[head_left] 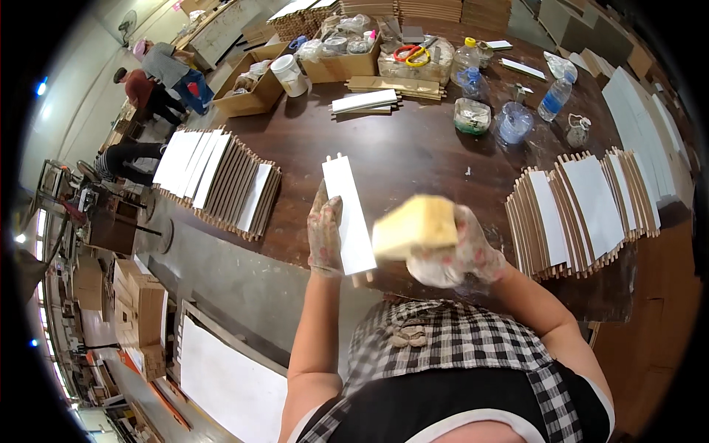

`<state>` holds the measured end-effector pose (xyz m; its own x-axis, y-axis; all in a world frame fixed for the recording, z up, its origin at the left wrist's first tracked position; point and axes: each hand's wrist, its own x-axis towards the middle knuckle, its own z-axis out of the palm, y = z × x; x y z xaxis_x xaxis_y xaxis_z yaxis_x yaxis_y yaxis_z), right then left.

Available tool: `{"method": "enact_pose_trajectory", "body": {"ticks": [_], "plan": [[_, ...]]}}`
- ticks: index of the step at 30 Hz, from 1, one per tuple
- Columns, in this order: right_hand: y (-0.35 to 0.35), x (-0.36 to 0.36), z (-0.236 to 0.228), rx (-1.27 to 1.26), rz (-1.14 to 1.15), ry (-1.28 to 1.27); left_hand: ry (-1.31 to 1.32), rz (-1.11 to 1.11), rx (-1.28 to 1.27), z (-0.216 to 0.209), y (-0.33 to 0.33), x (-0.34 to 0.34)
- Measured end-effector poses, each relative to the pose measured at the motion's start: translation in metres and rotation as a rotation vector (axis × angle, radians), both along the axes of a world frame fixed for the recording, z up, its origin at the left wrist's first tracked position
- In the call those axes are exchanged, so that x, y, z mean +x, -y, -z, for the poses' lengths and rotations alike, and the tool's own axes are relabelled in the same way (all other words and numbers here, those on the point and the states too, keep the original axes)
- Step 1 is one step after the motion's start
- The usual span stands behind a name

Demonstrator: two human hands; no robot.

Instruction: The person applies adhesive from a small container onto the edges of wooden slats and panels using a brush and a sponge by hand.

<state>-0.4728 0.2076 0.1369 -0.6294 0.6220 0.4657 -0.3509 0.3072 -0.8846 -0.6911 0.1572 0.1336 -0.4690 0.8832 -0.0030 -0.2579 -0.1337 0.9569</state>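
Observation:
My left hand, in a patterned work glove, grips a narrow white board by its left edge. Wooden dowel pegs stick out of both short ends of the board, which is tilted slightly over the table's near edge. In my gloved right hand is a yellow sponge block, blurred by motion. It sits just right of the board's lower half; whether they touch I cannot tell. Below the sponge, whitish material shows at the right hand, either glove or rag.
Stacks of pegged boards stand on the brown table, one at left and one at right. Farther back are loose boards, open cartons, scissors, a water bottle and a plastic tub. People work at far left.

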Motion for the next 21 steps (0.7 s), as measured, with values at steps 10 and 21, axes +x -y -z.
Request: {"method": "enact_pose_trajectory", "body": {"ticks": [10,21], "plan": [[-0.012,0.028,-0.010,-0.307,-0.070,0.017,0.425,0.042,0.040,0.003,-0.006,0.004],[-0.019,-0.042,-0.039,0.333,0.364,-0.124,0.911,0.410,0.093,0.028,-0.006,0.036]]}}
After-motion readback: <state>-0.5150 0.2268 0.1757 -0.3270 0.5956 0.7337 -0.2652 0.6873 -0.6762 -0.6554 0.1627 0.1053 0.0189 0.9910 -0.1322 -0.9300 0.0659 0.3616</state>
